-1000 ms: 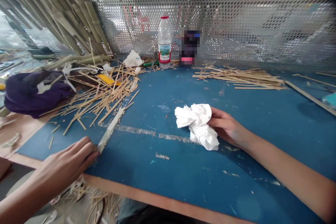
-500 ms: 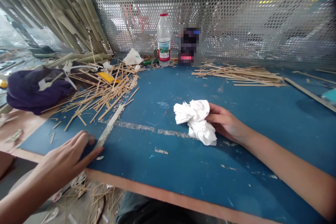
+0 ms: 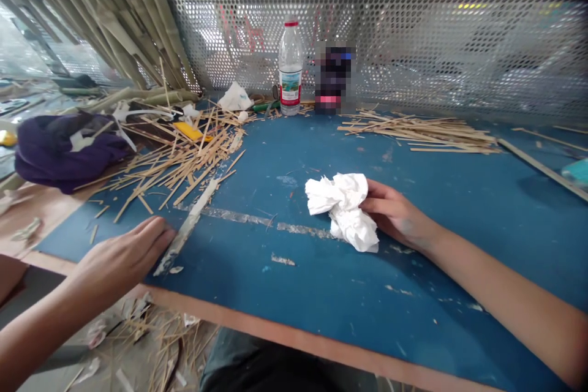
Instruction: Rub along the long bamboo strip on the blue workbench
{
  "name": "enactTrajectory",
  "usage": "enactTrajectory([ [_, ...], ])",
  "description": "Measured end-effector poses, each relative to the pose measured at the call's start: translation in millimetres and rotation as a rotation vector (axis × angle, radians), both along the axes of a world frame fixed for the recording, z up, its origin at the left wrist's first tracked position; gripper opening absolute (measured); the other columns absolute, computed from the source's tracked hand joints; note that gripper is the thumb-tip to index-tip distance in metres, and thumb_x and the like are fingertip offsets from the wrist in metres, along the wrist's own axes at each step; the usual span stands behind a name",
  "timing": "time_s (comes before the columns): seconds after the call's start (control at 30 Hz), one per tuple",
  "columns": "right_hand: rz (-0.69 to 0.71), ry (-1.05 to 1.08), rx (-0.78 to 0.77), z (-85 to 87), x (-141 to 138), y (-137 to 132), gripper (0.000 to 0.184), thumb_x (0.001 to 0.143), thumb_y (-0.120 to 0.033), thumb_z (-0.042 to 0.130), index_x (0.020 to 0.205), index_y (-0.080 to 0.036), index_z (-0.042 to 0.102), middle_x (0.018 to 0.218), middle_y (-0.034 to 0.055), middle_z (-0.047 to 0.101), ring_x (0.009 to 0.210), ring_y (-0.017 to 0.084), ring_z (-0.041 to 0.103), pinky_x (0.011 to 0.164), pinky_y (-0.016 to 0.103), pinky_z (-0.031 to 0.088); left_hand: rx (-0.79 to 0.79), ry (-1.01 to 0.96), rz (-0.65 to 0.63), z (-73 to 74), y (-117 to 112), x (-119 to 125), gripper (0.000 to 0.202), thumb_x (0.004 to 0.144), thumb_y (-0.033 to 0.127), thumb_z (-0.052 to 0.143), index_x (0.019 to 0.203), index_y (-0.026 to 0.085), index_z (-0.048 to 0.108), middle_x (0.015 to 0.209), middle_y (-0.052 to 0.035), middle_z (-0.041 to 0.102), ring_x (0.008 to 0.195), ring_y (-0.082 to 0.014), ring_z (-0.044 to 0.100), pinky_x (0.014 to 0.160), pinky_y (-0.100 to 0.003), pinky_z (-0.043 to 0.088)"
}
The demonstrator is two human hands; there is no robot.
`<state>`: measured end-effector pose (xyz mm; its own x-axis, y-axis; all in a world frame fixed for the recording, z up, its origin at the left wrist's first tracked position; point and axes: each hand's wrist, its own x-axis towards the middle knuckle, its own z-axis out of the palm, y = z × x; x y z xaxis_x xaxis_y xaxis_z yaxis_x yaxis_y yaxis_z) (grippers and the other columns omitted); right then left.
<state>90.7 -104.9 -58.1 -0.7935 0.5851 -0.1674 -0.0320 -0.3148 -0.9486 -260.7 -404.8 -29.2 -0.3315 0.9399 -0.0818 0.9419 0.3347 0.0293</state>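
My right hand (image 3: 394,215) rests on the blue table top (image 3: 321,294) with its fingers closed on a crumpled white tissue (image 3: 343,208) near the middle. My left hand (image 3: 123,256) lies palm down near the table's front left edge, fingers stretched out flat. Its fingertips touch the near end of a long pale bamboo strip (image 3: 190,223) that runs away from me toward a heap of thin bamboo splints (image 3: 177,156).
A clear water bottle (image 3: 290,68) with a red cap and a blurred dark object (image 3: 334,78) stand against the perforated metal screen. Another splint bundle (image 3: 420,131) lies at back right. A purple cloth (image 3: 64,150) sits at left, bamboo slats (image 3: 114,24) lean behind. Scraps litter the floor below the table edge.
My left hand has slid a little along the near end of the bamboo strip, and its fingers have flattened out. The right hand and tissue have barely moved.
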Motion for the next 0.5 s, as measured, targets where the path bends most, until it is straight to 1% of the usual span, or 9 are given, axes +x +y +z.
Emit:
enactTrajectory([
  [0.07,0.003,-0.006,-0.003,-0.2,0,0,0.048,0.07,-0.024,0.075,0.117,-0.026,0.069,0.107,0.0052,0.074,0.089,0.024,0.069,0.072,0.034,0.052,-0.054,-0.049,0.013,-0.4,-6,-4,0.042,0.095,0.055,0.024,0.103,0.024,0.052,0.103,-0.0057,0.063,0.092,-0.0225,0.065,0.077,-0.033,0.05],
  [0.13,0.003,-0.008,-0.011,-0.8,0,1,0.049,0.069,-0.025,0.075,0.117,-0.026,0.069,0.107,0.0049,0.074,0.089,0.024,0.069,0.072,0.033,0.052,-0.083,-0.089,0.074,-2.0,-11,-3,0.046,0.089,0.067,0.037,0.106,0.026,0.05,0.103,-0.0034,0.062,0.094,-0.0231,0.065,0.08,-0.035,0.051],
  [0.2,0.001,-0.006,-0.018,-1.7,0,2,0.048,0.069,-0.026,0.076,0.116,-0.026,0.07,0.107,0.0044,0.074,0.089,0.024,0.069,0.072,0.033,0.052,-0.052,-0.119,0.115,-5.4,-16,0,0.051,0.086,0.072,0.038,0.108,0.028,0.05,0.106,-0.0029,0.061,0.099,-0.0241,0.064,0.085,-0.037,0.05],
  [0.23,-0.001,-0.005,-0.021,-2.2,0,2,0.047,0.069,-0.026,0.076,0.116,-0.027,0.07,0.107,0.0041,0.074,0.089,0.024,0.07,0.072,0.032,0.052,-0.024,-0.13,0.12,-7.6,-17,3,0.052,0.087,0.072,0.035,0.109,0.028,0.05,0.108,-0.003,0.06,0.102,-0.0241,0.063,0.089,-0.038,0.049],
  [0.3,-0.003,-0.005,-0.03,-3.2,0,3,0.045,0.069,-0.027,0.077,0.114,-0.027,0.071,0.107,0.0036,0.074,0.088,0.023,0.07,0.071,0.031,0.052,0.034,-0.134,0.108,-11.9,-18,7,0.05,0.09,0.069,0.03,0.11,0.029,0.051,0.108,-0.0026,0.058,0.103,-0.0233,0.062,0.09,-0.038,0.047],
  [0.4,-0.004,-0.009,-0.042,-4.1,1,3,0.044,0.07,-0.027,0.078,0.113,-0.028,0.072,0.107,0.0033,0.074,0.088,0.023,0.07,0.07,0.031,0.052,0.096,-0.104,0.084,-15.9,-18,12,0.044,0.093,0.064,0.031,0.108,0.028,0.052,0.103,-0.0024,0.057,0.096,-0.0224,0.062,0.086,-0.036,0.047],
  [0.5,0.0,-0.008,-0.037,-3.7,1,3,0.045,0.069,-0.028,0.078,0.114,-0.028,0.072,0.108,0.0037,0.074,0.092,0.025,0.07,0.072,0.033,0.053,0.134,-0.068,0.05,-16.6,-16,17,0.041,0.096,0.06,0.029,0.107,0.027,0.052,0.099,-0.0029,0.056,0.092,-0.0223,0.062,0.082,-0.035,0.046],
])
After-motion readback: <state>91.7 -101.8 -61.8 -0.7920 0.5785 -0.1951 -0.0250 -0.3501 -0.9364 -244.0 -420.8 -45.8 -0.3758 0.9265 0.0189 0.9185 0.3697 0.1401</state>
